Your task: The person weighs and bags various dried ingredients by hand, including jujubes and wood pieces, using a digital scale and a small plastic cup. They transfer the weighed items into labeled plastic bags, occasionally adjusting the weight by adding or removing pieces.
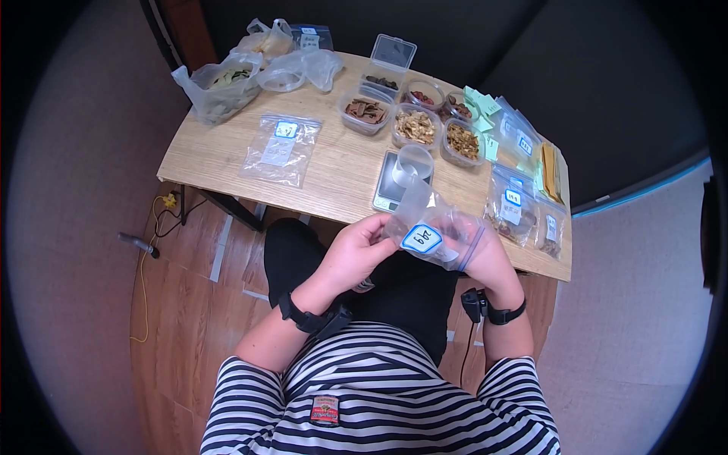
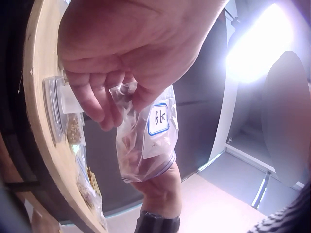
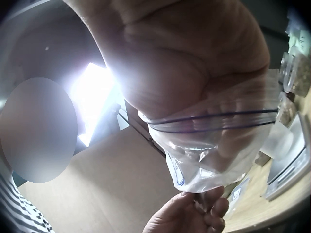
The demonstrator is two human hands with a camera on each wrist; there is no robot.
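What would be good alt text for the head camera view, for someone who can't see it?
A left-hand grip pinches a clear, labelled zip bag; the right-hand grip is partly inside it. Beyond, a wooden table holds a scale bearing a small cup, tubs of dried pieces, and more bags.

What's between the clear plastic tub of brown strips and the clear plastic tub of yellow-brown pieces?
A clear plastic tub of pale slices, seen in the head view.

On the desk (image 1: pixel 337 174), a cup (image 1: pixel 414 161) sits on the scale (image 1: pixel 387 202), tubs (image 1: pixel 366 130) behind it, pouches (image 1: pixel 513 214) to its right. Left lies a flat bag (image 1: pixel 282 165), carrier bags (image 1: pixel 218 105) behind that. The held bag (image 1: pixel 425 237) is in front of the scale.
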